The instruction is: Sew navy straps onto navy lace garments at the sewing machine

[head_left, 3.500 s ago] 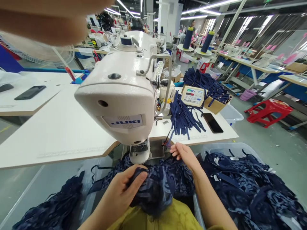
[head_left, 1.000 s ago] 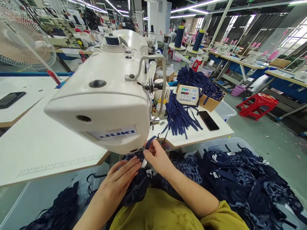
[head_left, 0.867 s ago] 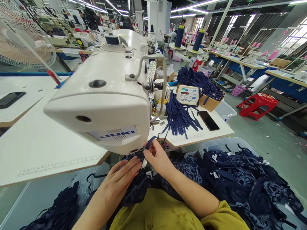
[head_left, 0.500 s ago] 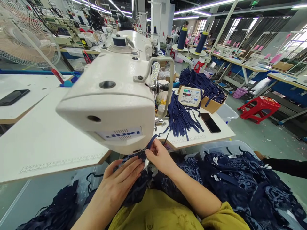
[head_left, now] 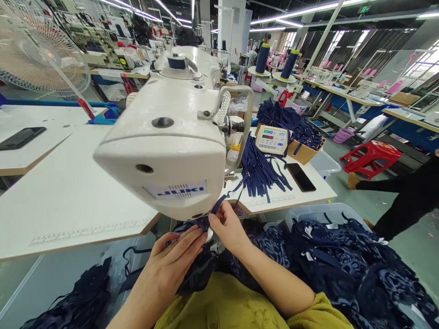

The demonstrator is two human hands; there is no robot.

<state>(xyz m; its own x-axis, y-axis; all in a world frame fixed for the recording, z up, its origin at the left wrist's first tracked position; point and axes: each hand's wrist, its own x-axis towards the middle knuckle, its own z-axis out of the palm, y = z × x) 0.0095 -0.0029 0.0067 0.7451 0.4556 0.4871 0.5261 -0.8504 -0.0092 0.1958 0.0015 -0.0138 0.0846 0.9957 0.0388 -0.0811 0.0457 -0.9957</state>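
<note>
Passer-by [head_left: 408, 201] arrived, right hand [head_left: 228, 228] seemingly pinching strap [head_left: 219, 204], left hand [head_left: 174, 260] pressing fabric [head_left: 202, 274]

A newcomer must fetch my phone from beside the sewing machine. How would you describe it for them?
Start at the white sewing machine and look right past the loose navy straps. The black phone lies flat near the right edge of the table, in front of the cardboard box. Another phone lies far left; this one is beside the straps.
</note>
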